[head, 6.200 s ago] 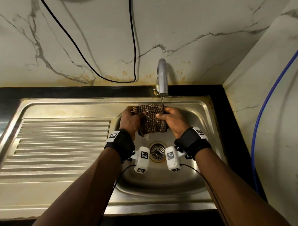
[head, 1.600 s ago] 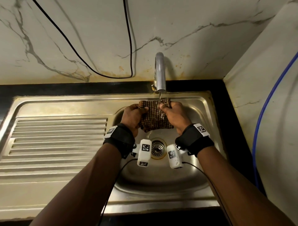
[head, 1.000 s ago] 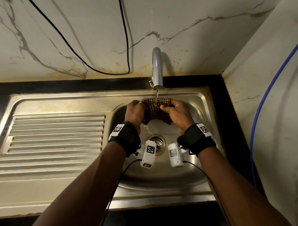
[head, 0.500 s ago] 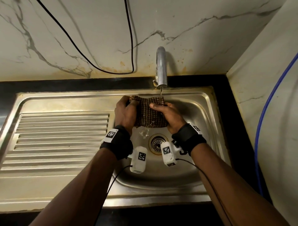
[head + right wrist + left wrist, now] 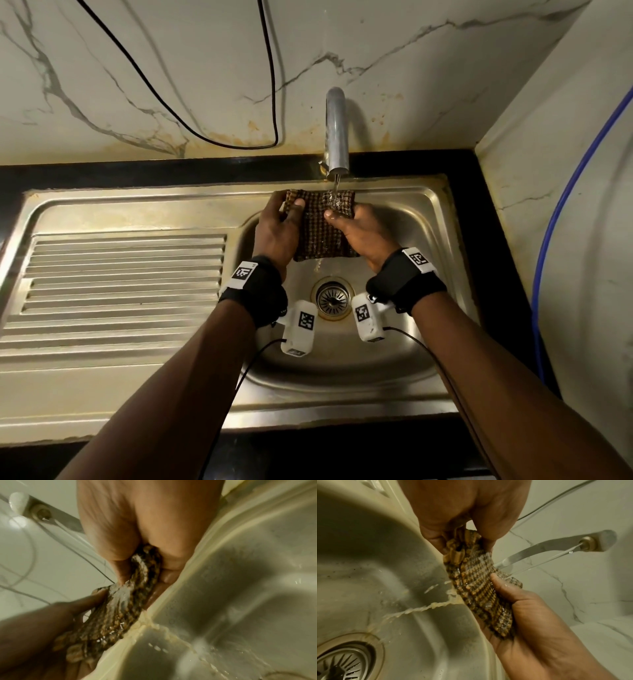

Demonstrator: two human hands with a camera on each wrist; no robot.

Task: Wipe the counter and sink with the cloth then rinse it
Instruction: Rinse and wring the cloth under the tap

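Both hands [image 5: 467, 513] pinch the wet cloth [image 5: 479, 588] under the tap's [image 5: 556, 545] stream.

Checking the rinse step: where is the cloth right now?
In the head view the cloth is stretched between the left hand and right hand, over the sink basin under the running tap, above the drain.

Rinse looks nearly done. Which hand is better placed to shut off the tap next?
Right, probably. The right hand holds the cloth directly under the tap, where the stream lands; the left hand grips the cloth's far edge. No tap handle is visible, so this is tentative.
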